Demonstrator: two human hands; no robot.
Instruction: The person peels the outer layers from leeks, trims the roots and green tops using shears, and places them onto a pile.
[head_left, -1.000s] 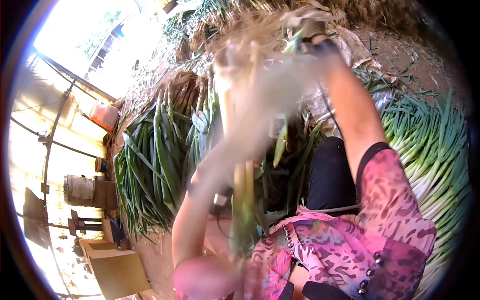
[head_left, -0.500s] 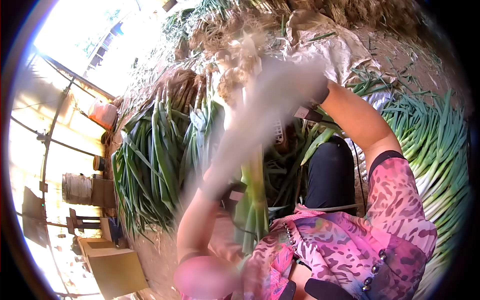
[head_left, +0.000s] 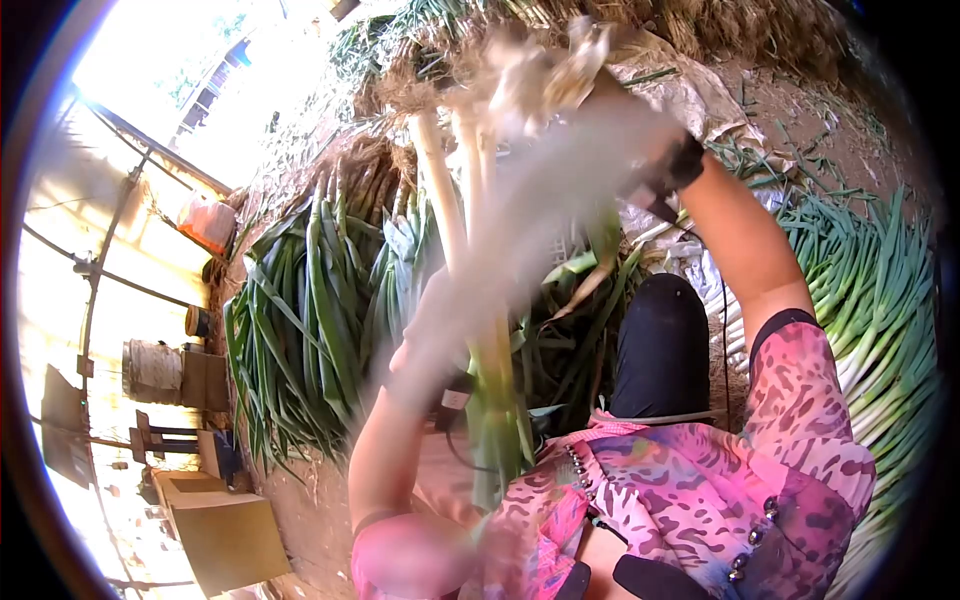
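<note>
My left hand (head_left: 455, 310), blurred and pale grey, is closed round a few thick leeks (head_left: 437, 180). Their white shanks and shaggy roots (head_left: 408, 92) point away from me. The green leaves (head_left: 492, 430) run down toward my chest. To the right of the shanks is my right hand (head_left: 610, 145), also smeared by motion. A pale papery leek leaf (head_left: 577, 70) sticks out above it, and a green, brown-tipped leaf end (head_left: 598, 270) hangs below. My right hand seems to grip this leaf, though its fingers are not clear. Dark bands circle both wrists.
Bundled leeks (head_left: 310, 310) lie at left. More leeks (head_left: 850, 290) are heaped along the right. A pale sack (head_left: 695, 100) covers ground at the back. Loose leaves lie beside my dark-clothed knee (head_left: 660, 350). A cardboard box (head_left: 225, 535) and a bucket (head_left: 152, 372) stand far left.
My right hand has moved slightly right and away from the white shanks, with the pale leaf beside it. More of the shanks shows. My left hand remains round the leeks.
</note>
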